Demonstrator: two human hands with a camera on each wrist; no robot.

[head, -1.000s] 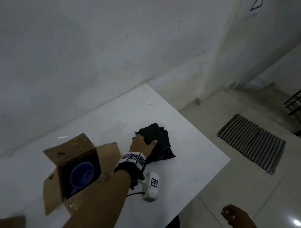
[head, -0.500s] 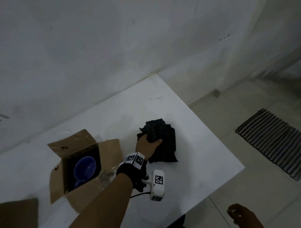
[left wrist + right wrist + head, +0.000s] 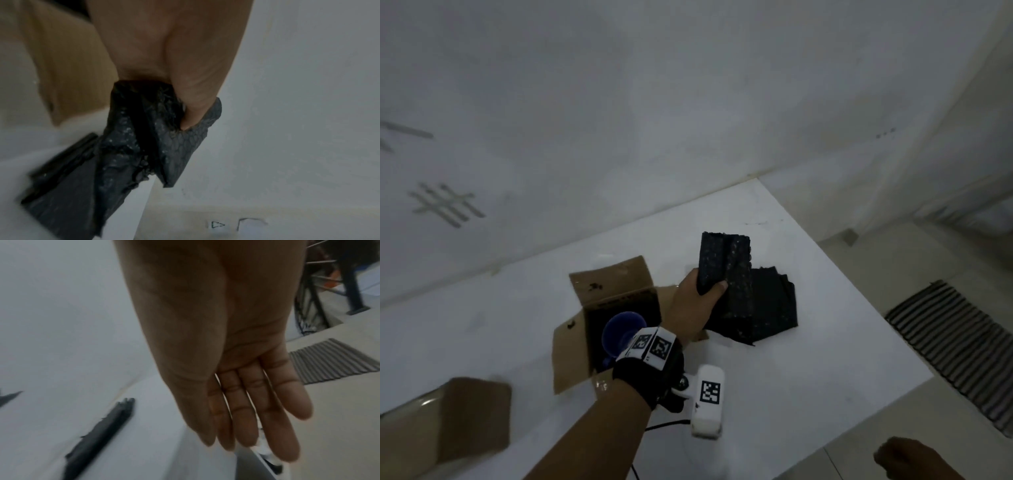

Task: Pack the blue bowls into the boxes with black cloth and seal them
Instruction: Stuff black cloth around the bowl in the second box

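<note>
An open cardboard box (image 3: 585, 346) lined in black stands on the white table (image 3: 808, 370), with a blue bowl (image 3: 621, 330) inside it. Right of the box, my left hand (image 3: 695, 305) grips a folded black cloth (image 3: 724, 260) and holds it up above the pile of black cloths (image 3: 767, 308). In the left wrist view my thumb (image 3: 193, 113) pinches the cloth (image 3: 148, 142), which hangs down towards the pile. My right hand (image 3: 252, 410) is off the table's right edge with straight fingers, holding nothing; only part of it (image 3: 907, 457) shows in the head view.
A second cardboard box (image 3: 445, 428) sits at the table's near left corner. A white wall runs behind the table. A striped floor mat (image 3: 955, 346) lies to the right of the table. The black cloth pile (image 3: 98, 434) shows edge-on in the right wrist view.
My left hand has lifted one black cloth off the pile and raised it. The view has swung left, bringing the second box into sight. The right hand stays low at the right.
</note>
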